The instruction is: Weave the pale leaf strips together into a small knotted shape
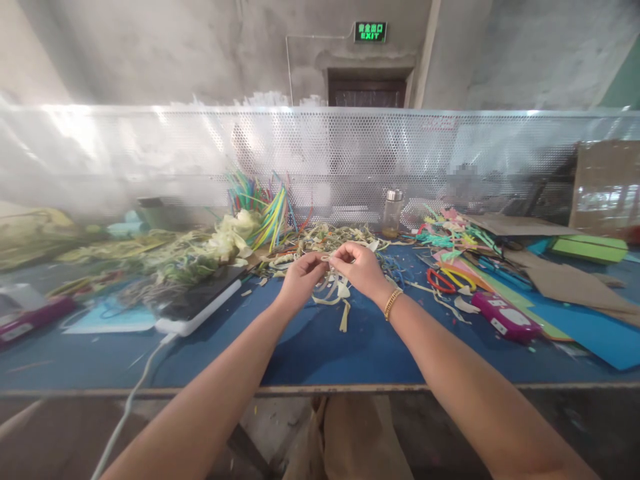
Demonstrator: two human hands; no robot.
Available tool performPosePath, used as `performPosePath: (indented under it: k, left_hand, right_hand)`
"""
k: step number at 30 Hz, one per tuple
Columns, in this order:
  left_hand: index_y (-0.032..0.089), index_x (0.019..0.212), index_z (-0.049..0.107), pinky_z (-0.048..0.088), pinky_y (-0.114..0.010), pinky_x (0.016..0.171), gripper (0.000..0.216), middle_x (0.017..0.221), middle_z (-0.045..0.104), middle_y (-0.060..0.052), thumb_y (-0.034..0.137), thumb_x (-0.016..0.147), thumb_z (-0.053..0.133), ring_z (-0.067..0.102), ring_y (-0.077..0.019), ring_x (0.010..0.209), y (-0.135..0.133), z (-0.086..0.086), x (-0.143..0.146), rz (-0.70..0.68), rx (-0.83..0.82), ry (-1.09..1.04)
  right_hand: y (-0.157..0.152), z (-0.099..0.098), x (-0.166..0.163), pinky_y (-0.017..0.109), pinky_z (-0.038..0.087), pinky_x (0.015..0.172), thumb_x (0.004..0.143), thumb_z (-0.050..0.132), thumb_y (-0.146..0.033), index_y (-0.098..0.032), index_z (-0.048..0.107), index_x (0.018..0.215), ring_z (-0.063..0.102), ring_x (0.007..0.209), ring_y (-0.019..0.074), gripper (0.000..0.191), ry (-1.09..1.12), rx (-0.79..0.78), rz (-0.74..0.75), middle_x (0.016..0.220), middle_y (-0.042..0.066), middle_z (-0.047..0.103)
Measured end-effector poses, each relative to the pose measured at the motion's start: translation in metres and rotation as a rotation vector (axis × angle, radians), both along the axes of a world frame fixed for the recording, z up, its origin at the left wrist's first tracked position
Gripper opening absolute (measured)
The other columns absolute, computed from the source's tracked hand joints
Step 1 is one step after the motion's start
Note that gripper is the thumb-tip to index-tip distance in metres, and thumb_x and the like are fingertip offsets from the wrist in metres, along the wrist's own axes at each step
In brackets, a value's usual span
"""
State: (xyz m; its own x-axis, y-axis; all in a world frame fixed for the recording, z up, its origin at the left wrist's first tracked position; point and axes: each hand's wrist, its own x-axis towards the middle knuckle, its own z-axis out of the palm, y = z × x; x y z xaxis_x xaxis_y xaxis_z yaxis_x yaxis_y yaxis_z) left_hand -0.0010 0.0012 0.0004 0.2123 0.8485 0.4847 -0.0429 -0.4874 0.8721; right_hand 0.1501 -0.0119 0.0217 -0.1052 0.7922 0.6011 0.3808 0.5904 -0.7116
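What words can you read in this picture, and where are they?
"EXIT" in green letters on the sign above the door.
A row of characters above "EXIT" on that sign: too small to read.
Pink case on the blue table: white label, too blurred to read.

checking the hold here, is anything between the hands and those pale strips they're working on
Nothing visible is. The left hand and right hand both pinch the pale strips directly, fingertips meeting above the blue table. Loose ends dangle below the grip, and the scrap pile lies behind.
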Motion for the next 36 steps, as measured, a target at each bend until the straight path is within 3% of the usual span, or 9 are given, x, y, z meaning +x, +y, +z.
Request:
performPosePath:
  k: [13,20,27,32,36]
  left_hand:
    - [0.016,0.078,0.062,0.031,-0.02,0.046,0.019,0.052,0.049,0.004,0.033,0.07,0.067,0.044,-0.0076,0.046,-0.0028,0.0006,0.0002,-0.005,-0.083,-0.013]
    - [0.016,0.081,0.068,0.026,-0.02,0.045,0.024,0.053,0.048,0.003,0.037,0.068,0.071,0.039,-0.0068,0.049,-0.0012,0.0008,-0.0006,-0.07,-0.151,-0.109]
    - [0.016,0.078,0.07,0.03,-0.02,0.047,0.028,0.06,0.053,0.001,0.039,0.063,0.075,0.041,-0.0065,0.051,-0.0035,0.0022,0.0003,-0.084,-0.224,-0.197]
    - [0.015,0.065,0.066,0.029,-0.02,0.045,0.028,0.056,0.051,0.002,0.041,0.064,0.074,0.039,-0.005,0.048,-0.0012,0.0029,-0.0009,-0.038,-0.232,-0.213]
    - [0.015,0.061,0.063,0.029,-0.019,0.043,0.031,0.054,0.048,0.002,0.043,0.063,0.075,0.037,-0.0045,0.046,0.0001,0.0029,-0.0013,-0.031,-0.246,-0.249]
  right_hand:
    - [0.0017,-0.0008,0.0011,0.025,0.043,0.058,0.073,0.057,-0.029,-0.018,0.056,0.07,0.052,0.06,0.0109,0.011,0.018,-0.01,0.027,0.066,0.0,0.06]
    - [0.0007,-0.0005,-0.0002,0.025,0.045,0.059,0.071,0.059,-0.027,-0.019,0.057,0.07,0.055,0.061,0.0116,0.008,-0.018,0.063,-0.057,0.066,0.0,0.061]
    - [-0.0001,-0.001,-0.0007,0.025,0.045,0.06,0.073,0.058,-0.028,-0.019,0.058,0.071,0.056,0.062,0.0122,0.009,-0.036,0.096,-0.085,0.067,0.0,0.062]
    - [0.0008,0.0003,0.0027,0.028,0.046,0.068,0.078,0.057,-0.028,-0.021,0.06,0.077,0.059,0.068,0.0138,0.008,-0.103,0.139,-0.046,0.073,0.001,0.064]
    - [-0.0044,0.0056,0.0043,0.037,0.038,0.087,0.078,0.061,-0.024,-0.024,0.06,0.09,0.057,0.087,0.019,0.012,-0.275,0.329,-0.168,0.089,0.003,0.065]
